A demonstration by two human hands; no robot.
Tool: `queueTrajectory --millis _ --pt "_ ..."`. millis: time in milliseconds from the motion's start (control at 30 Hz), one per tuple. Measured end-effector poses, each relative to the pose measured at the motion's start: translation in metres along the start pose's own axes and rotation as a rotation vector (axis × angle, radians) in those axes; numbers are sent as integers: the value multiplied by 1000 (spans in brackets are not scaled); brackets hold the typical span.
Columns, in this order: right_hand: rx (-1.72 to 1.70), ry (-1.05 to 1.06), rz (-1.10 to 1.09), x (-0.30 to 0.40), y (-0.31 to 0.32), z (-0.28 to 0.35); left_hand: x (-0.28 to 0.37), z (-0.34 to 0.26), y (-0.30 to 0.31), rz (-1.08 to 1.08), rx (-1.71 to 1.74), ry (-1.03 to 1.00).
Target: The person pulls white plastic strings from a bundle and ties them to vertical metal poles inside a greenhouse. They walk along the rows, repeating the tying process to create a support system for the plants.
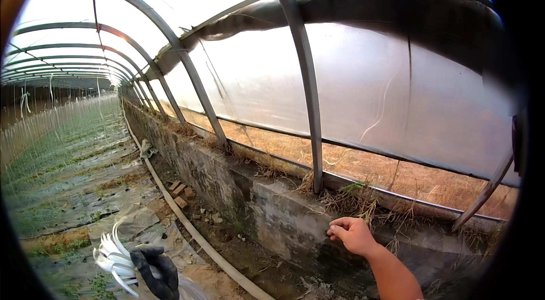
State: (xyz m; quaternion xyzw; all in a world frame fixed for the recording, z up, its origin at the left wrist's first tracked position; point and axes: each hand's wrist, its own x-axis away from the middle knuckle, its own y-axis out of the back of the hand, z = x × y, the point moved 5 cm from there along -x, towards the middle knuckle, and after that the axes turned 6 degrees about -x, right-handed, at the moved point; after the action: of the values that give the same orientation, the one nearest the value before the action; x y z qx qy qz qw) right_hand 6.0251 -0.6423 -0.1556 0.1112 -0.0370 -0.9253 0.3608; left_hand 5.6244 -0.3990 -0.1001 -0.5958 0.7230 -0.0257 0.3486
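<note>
My left hand, in a dark-coated work glove, grips a bundle of white plastic strips at the lower left. The strips fan out and curl beyond the fingers. Bare and raised, my right hand is in front of the low concrete wall, its thumb and fingers drawn together. No object shows between those fingertips. Dry grass and weeds grow along the wall top, just beyond this hand; whether it touches them I cannot tell.
A long pale hose runs along the soil beside the wall. Several broken bricks lie between them. Film-covered beds with young plants and hanging strings stretch away at left. Metal greenhouse ribs rise from the wall against plastic sheeting.
</note>
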Motion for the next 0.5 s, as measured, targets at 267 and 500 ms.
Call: queueTrajectory --millis 267,500 --pt "79 954 -13 -190 -85 249 -102 -187 -83 -322 -392 -790" --pt "138 1482 -488 -313 -129 496 -183 -260 -308 -581 -1385 -1220"
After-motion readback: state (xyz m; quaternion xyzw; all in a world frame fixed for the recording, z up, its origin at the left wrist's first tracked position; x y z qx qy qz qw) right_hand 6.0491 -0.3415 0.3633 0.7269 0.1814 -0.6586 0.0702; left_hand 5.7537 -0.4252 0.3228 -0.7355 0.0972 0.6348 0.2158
